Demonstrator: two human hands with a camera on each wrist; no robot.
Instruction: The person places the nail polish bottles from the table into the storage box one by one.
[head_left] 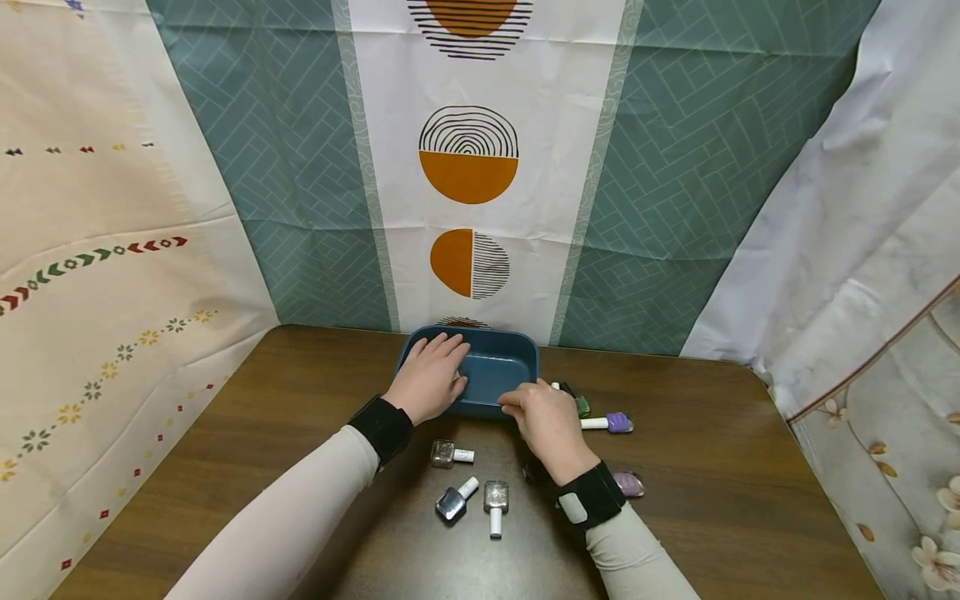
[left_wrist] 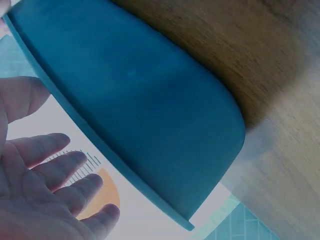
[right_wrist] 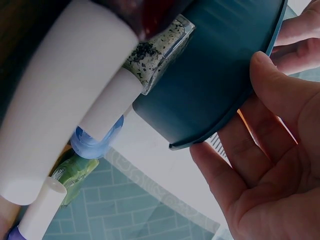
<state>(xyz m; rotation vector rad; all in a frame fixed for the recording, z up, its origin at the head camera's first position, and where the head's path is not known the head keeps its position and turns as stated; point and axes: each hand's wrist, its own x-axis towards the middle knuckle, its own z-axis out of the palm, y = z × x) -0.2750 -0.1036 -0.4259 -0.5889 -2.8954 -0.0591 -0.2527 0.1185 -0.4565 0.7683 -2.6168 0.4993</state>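
A dark blue plastic tub (head_left: pixel 495 371) stands at the back of the wooden table, seen from its outer side in both wrist views. My left hand (head_left: pixel 429 377) reaches over its left side, fingers spread and nearly straight, with the thumb by the rim in the left wrist view. My right hand (head_left: pixel 543 417) pinches the front right rim, thumb (right_wrist: pixel 265 65) outside and fingers behind it. In front of the tub lie a small glitter nail polish bottle (head_left: pixel 443 454), a dark nail polish bottle (head_left: pixel 452 505) and a silver glitter bottle (head_left: pixel 496 496).
Right of my right hand lie a purple nail polish bottle (head_left: pixel 619 422), a green one (head_left: pixel 582 407) and a lilac one (head_left: pixel 628 484). My right wrist partly hides some bottles. A patterned curtain (head_left: pixel 468 167) hangs behind the table (head_left: pixel 697 467).
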